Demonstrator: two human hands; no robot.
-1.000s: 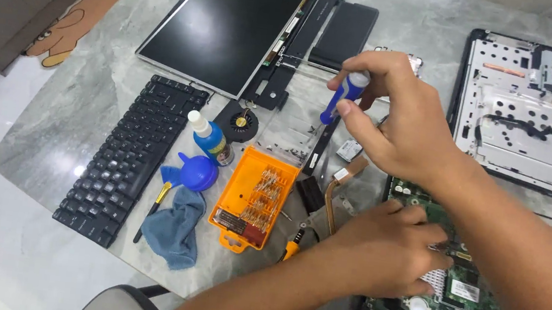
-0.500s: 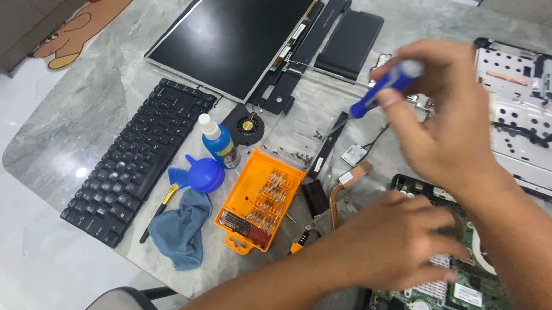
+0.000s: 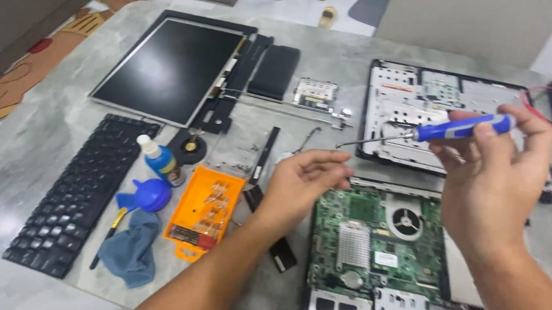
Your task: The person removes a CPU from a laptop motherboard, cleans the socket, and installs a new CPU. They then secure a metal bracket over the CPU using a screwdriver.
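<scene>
Since the earlier frames the right hand [image 3: 492, 178] has risen and swung right, and now carries the blue-handled screwdriver [image 3: 428, 133] nearly level above the green motherboard [image 3: 370, 237]. Its fingers are pinched round the handle, with the metal tip pointing left toward the left hand [image 3: 304, 178]. The left hand has come off the board and now hovers palm up, fingers loosely curled, holding nothing visible, just left of the motherboard's upper corner. On the grey worktop [image 3: 30, 150] lie an orange bit case [image 3: 205, 212], a blue blower bulb [image 3: 147, 195], a blue cloth [image 3: 132, 251], a detached black keyboard [image 3: 80, 192] and a screen panel [image 3: 169, 68]. A bare laptop shell [image 3: 425, 99] sits behind the motherboard.
</scene>
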